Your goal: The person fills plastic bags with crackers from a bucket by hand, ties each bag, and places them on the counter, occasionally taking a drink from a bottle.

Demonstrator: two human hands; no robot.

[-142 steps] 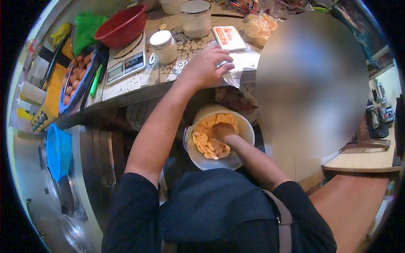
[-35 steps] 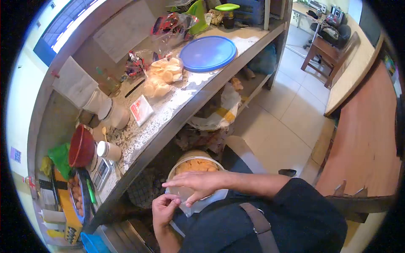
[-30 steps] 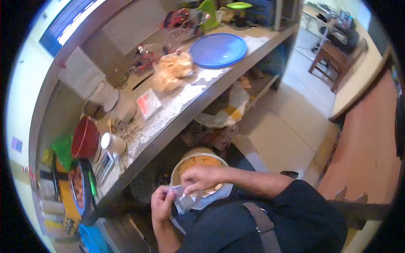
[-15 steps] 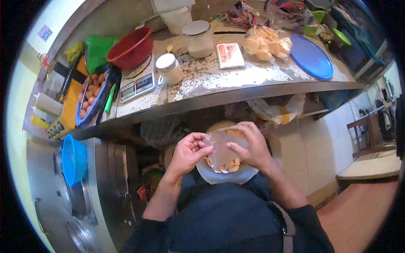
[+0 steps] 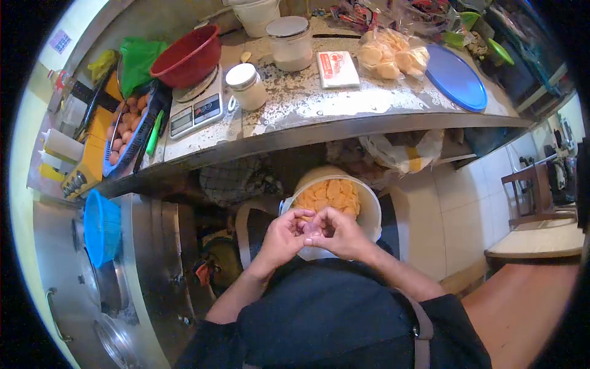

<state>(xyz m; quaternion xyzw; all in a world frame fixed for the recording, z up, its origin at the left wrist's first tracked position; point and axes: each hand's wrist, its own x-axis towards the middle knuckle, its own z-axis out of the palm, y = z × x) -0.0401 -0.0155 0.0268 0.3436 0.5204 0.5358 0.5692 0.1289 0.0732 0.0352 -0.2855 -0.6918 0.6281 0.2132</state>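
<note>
The left hand (image 5: pixel 284 238) and the right hand (image 5: pixel 344 236) met in front of the person's dark shirt (image 5: pixel 338 307), fingertips close together. Each grip was pinched on a small piece of clear plastic (image 5: pixel 314 228), which showed between the fingers and was partly hidden by them. Just beyond the hands, below the worktop (image 5: pixel 295 109), stood a whitish bucket (image 5: pixel 372 212) with thin orange slices (image 5: pixel 326 195) inside; the hands covered part of its near side. On the worktop, a clear bag of pale round pieces (image 5: pixel 393 55) lay between a white packet with red print (image 5: pixel 338 69) and a blue lid (image 5: pixel 456 78). Farther left, a white-lidded jar (image 5: pixel 247 92) stood beside a scale (image 5: pixel 198 114).
</note>
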